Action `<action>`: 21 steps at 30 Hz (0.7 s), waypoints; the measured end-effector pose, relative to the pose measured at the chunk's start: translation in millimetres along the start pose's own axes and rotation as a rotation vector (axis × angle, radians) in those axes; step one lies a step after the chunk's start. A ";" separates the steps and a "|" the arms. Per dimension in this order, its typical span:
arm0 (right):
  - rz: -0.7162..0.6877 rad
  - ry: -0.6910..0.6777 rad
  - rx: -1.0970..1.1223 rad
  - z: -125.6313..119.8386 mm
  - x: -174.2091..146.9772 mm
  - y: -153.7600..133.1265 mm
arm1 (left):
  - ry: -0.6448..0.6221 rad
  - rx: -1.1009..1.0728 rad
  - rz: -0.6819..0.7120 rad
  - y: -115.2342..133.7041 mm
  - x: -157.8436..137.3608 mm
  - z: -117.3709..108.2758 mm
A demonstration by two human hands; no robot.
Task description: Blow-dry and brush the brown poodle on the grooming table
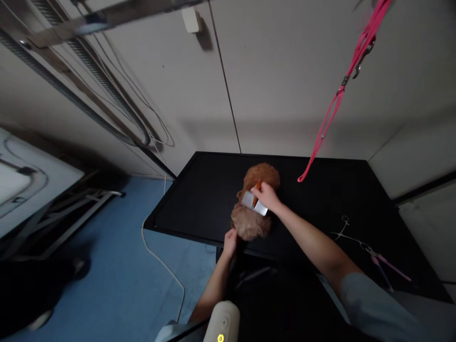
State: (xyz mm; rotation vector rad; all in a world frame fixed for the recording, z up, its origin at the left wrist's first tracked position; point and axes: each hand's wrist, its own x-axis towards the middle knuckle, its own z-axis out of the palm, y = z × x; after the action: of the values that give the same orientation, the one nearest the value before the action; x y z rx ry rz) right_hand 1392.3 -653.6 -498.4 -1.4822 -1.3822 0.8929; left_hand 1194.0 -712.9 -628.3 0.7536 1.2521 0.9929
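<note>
A small dog (251, 223) with fluffy brown fur is on a black table (206, 190), seen from above. Its far end is a deeper reddish brown, its near end paler. My right hand (266, 195) is closed around the orange handle of a slicker brush (261, 208), whose pale flat head lies against the fur of the dog's back. At the dog's near left edge, by the table's front rim, my left hand (230, 241) is closed against the fur. Exactly which part of the dog it grips is hidden.
A pink grooming loop (329, 116) hangs over the table's right half. Thin metal forceps (340, 233) and pink-handled pliers-like clippers (379, 259) lie at right. A white device (223, 323) stands close below me. A white cable (160, 259) crosses the blue floor (131, 280).
</note>
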 end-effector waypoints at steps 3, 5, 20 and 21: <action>-0.023 0.098 0.168 -9.1 -12.9 23.5 | 0.202 0.110 0.224 17.3 -2.6 -5.1; 0.010 0.001 0.371 -10.5 -30.0 44.6 | 0.275 0.270 0.509 33.2 -3.8 3.4; 0.181 0.460 0.594 -11.5 -57.6 104.1 | -0.179 0.401 0.112 34.1 55.5 21.0; 0.196 0.444 0.584 -8.1 -59.5 107.7 | -0.179 0.393 0.102 34.0 55.6 21.4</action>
State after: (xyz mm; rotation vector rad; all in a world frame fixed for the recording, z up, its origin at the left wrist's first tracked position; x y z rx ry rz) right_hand 1430.2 -711.1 -600.7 -1.2612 -0.5886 0.9170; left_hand 1209.8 -647.2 -616.7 1.1947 1.2757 0.7476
